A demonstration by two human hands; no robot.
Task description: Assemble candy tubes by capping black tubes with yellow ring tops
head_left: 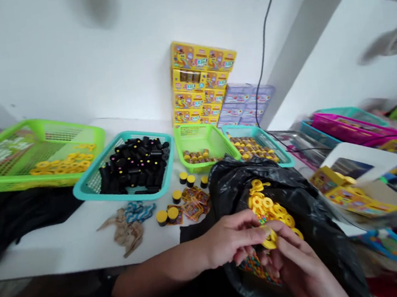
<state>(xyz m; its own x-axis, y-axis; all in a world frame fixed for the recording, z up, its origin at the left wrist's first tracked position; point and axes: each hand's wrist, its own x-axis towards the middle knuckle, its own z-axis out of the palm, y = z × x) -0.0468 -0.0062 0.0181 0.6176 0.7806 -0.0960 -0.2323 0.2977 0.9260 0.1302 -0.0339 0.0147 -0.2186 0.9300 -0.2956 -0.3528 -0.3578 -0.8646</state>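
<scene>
Both hands meet over a black plastic bag point(302, 189). Between the fingertips of my left hand point(229, 237) and my right hand point(294, 252) is a yellow ring-shaped plastic piece point(270, 241). My left thumb lies on its top, and my right fingers grip its side. Whether a dark part sits beneath it I cannot tell. Inside the bag, yellow ring pieces point(268, 203) lie in a heap over small multicoloured beads point(255, 265). Left of the bag stand several small black tubs with yellow lids point(173, 213), beside printed packets point(192, 206).
A teal basket point(82, 191) holds black cylinders; a green basket point(93, 131) holds yellow pieces. Behind stand a small green basket point(204, 133), another teal basket point(287, 160) and stacked yellow boxes point(193, 99). Cloths point(129, 233) lie on the white table point(67, 247). A cable point(262, 52) hangs down.
</scene>
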